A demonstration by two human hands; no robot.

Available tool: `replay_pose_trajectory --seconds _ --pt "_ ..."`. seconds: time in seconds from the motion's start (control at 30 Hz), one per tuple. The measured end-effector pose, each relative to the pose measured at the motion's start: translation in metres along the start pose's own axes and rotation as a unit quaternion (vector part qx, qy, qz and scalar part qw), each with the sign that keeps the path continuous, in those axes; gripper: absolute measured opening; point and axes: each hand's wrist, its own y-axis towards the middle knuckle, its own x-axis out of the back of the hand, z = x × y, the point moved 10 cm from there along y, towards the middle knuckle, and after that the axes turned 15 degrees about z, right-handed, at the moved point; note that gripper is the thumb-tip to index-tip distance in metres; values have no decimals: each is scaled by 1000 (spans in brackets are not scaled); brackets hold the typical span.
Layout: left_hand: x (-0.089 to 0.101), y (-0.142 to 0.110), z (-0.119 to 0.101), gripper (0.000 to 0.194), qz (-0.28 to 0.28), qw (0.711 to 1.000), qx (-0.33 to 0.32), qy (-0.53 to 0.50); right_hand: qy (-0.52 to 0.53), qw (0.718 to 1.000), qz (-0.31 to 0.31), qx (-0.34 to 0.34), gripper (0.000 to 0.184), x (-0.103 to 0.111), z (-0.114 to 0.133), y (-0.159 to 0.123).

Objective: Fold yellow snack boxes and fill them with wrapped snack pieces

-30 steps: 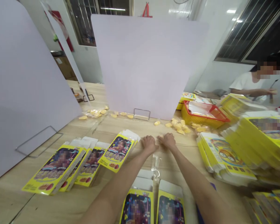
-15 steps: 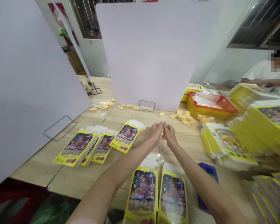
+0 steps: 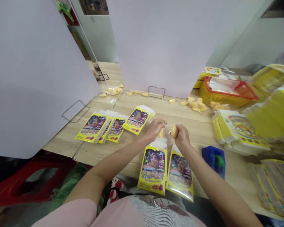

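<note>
My left hand is closed on a yellow piece in a clear wrapper, just above the white flap of a yellow printed box. Between the fingertips of my right hand is another yellow wrapped piece, held above the top of a second printed box. Both boxes lie side by side at the table's front edge, printed faces up, their flaps pointing away from me. What the wrapped pieces are, I cannot tell.
More printed boxes lie to the left. Loose yellow wrapped pieces are along the back, beside a red and yellow basket. At right are a blue tape dispenser and stacked cartons. White panels stand behind.
My hands were together over the table; now they are apart, nearer the box tops, each with its own yellow piece. The view has tilted down.
</note>
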Motion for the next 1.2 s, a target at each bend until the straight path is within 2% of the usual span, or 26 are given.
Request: replay_pose_trajectory --seconds 0.13,0.23,0.3,0.4,0.5,0.6,0.67,0.77,0.87,0.93,1.0,1.07,1.2 --pt "25 -29 16 24 -3 999 37 -13 91 994 23 -56 30 -15 -21 -22" --pt "33 -44 23 23 -3 999 44 -13 144 983 48 -101 31 -31 -41 -39" --pt "35 -52 24 22 0 999 42 8 111 986 68 -104 30 -35 -47 -47" --pt "35 -56 18 21 20 996 32 79 3 991 107 -80 28 -35 -46 -51" --pt "26 -55 12 29 64 980 8 188 -64 986 146 -47 25 -35 -38 -52" --pt "19 -54 17 36 82 955 23 285 -115 971 205 -35 31 -41 -31 -56" --pt "13 -56 24 27 98 936 43 335 -183 952 243 -30 26 -46 -26 -60" --pt "-1 -66 24 10 149 896 37 418 -265 924 274 -16 15 -48 -17 -67" --pt "-17 -83 18 30 197 852 7 486 -293 897 331 -4 15 -55 -9 -78" --pt "-28 -96 14 32 229 833 -14 503 -314 873 372 14 18 -62 -4 -87" --pt "-35 -107 13 21 248 832 -18 496 -347 848 398 41 18 -67 1 -95" --pt "-34 -114 12 12 246 847 -6 472 -374 829 412 60 17 -70 2 -100" --pt "-26 -116 -5 30 223 873 -19 433 -361 823 435 45 20 -75 -7 -102"
